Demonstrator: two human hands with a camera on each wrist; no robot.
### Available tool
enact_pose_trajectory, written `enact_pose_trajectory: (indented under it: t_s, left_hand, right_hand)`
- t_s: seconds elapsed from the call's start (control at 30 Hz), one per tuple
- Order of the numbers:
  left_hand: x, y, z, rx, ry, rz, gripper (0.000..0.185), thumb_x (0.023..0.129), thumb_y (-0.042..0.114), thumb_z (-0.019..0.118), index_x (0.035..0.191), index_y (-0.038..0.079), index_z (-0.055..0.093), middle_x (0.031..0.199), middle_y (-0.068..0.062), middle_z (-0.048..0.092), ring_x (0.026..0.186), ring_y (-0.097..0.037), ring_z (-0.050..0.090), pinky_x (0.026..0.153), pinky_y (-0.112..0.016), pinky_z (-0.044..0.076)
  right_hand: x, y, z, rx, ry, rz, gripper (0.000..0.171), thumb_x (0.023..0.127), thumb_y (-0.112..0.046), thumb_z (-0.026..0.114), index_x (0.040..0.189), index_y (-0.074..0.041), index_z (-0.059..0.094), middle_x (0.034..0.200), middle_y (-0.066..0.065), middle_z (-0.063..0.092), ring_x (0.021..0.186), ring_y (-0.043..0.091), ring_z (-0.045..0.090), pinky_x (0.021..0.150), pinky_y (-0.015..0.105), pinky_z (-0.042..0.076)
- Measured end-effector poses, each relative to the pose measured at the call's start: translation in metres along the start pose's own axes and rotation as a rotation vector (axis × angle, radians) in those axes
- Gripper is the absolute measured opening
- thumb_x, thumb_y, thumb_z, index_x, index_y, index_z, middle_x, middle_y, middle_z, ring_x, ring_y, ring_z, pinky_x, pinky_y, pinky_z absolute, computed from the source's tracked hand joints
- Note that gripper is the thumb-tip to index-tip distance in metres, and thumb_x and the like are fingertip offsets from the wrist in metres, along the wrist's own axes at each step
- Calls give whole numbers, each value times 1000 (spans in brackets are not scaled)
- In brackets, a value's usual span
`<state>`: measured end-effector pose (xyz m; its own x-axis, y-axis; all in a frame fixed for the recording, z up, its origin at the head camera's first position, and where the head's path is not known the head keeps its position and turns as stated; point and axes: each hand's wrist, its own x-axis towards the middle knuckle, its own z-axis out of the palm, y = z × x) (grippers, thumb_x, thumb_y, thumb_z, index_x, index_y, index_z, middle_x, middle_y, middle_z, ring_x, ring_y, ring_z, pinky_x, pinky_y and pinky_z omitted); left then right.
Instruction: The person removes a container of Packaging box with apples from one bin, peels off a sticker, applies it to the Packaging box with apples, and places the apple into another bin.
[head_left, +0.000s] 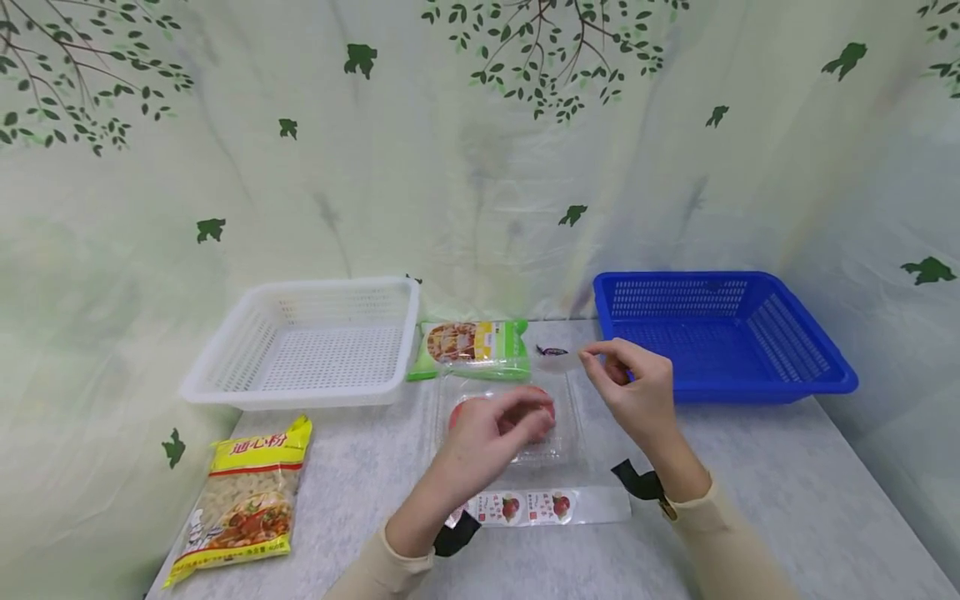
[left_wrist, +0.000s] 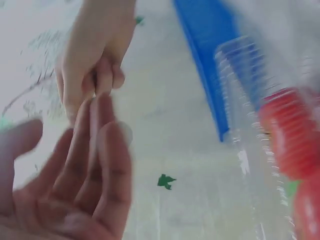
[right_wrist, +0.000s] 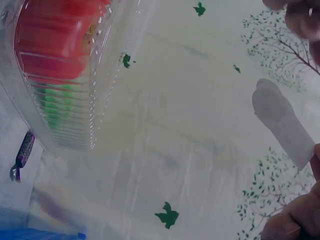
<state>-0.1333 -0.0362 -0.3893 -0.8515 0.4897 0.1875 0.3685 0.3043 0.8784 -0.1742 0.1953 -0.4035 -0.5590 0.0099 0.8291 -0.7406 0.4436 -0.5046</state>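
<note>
Clear plastic clamshell box (head_left: 510,417) with red fruit inside sits centre frame on the grey table (head_left: 765,492), lower middle of the head view. Left hand (head_left: 491,437) lies over the box, fingers loosely extended on the lid, not curled round anything; left wrist view shows the fingers straight and relaxed (left_wrist: 95,165). Right hand (head_left: 633,387) is raised just right of the box, thumb and fingertips pinching a small clear strip of tape or film (head_left: 562,358); the strip shows pale and translucent in the right wrist view (right_wrist: 282,122). Near edge of the box: a clear flap with fruit stickers (head_left: 536,507) flat on the table. Just behind the box, a green snack packet (head_left: 472,348). A small dark wrapped bit (head_left: 550,350) lies beside it. White basket (head_left: 247,371) upper left of the table, blue basket (head_left: 806,367) upper right. Yellow pasta bag (head_left: 243,500) at lower left. Leaf-print curtain (head_left: 480,150) fills the background.
</note>
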Motion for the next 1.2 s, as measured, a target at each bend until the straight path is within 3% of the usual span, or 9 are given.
enact_pose_trajectory:
  t_s: [0.07, 0.17, 0.33, 0.5, 0.7, 0.8, 0.87, 1.07, 1.2]
  left_hand:
    - [8, 4, -4, -141, 119, -28, 21, 105, 24, 69, 124, 15, 73, 102, -8, 82, 84, -17, 78, 74, -28, 63]
    - [14, 4, -4, -249, 203, -68, 25, 105, 19, 68, 130, 15, 69, 102, -15, 82, 83, -24, 79, 69, -28, 63]
    - [18, 1, 1, -225, 266, -78, 26, 104, 22, 69, 130, 21, 71, 106, -8, 83, 88, -23, 80, 69, -23, 60]
    - [22, -5, 2, -255, 350, -89, 18, 102, 19, 72, 119, 14, 77, 109, -10, 82, 94, -25, 80, 71, -33, 65]
    - [23, -11, -2, -276, 418, -82, 15, 98, 16, 77, 113, 13, 79, 111, -7, 81, 93, -21, 76, 67, -28, 64]
    - [23, -14, -4, -262, 429, -57, 16, 96, 11, 78, 113, 13, 79, 112, -6, 80, 88, -21, 75, 67, -27, 63]
    - [24, -17, -7, -256, 415, -38, 18, 95, 8, 79, 113, 12, 79, 112, -7, 80, 85, -22, 74, 67, -27, 63]
    - [24, -23, -14, -247, 316, -8, 19, 96, 6, 77, 114, 12, 78, 113, -6, 80, 89, -17, 73, 75, -26, 63]
    - [24, -27, -18, -198, 239, -14, 19, 96, 7, 77, 113, 15, 78, 112, -5, 80, 89, -13, 72, 75, -21, 58]
  right_hand:
    - [-3, -2, 4, -23, -1, -64, 20, 80, 11, 82, 90, -6, 79, 60, -3, 41, 55, 4, 33, 51, 20, 25]
    - [-6, -6, 9, -63, -11, -157, 2, 90, -3, 80, 91, -5, 79, 60, -2, 45, 54, 5, 35, 50, 18, 27]
    - [-8, -13, 16, -119, -19, -288, 25, 105, -24, 68, 93, -6, 80, 64, -2, 56, 52, 7, 41, 50, 17, 33]
    - [-9, -18, 21, -136, -47, -382, 24, 105, -22, 67, 93, -5, 80, 64, -2, 62, 53, 7, 44, 49, 19, 37]
    - [-11, -20, 25, -65, -124, -426, 25, 105, -24, 67, 94, -6, 80, 62, -4, 57, 53, 5, 42, 48, 17, 35]
    - [-12, -18, 24, 34, -152, -314, 18, 102, -20, 72, 99, -4, 80, 63, -4, 52, 54, 5, 39, 49, 17, 32]
    - [-12, -16, 22, 69, -161, -168, 11, 99, -13, 76, 105, -5, 79, 67, -3, 56, 57, 5, 43, 50, 18, 36]
    - [-10, -10, 18, 191, -292, 373, 21, 98, -2, 73, 118, -5, 73, 100, 4, 74, 83, 9, 65, 63, 23, 54]
    - [-10, -5, 19, 318, -370, 566, 19, 101, -7, 71, 119, -1, 71, 108, 4, 74, 86, 16, 67, 66, 28, 57]
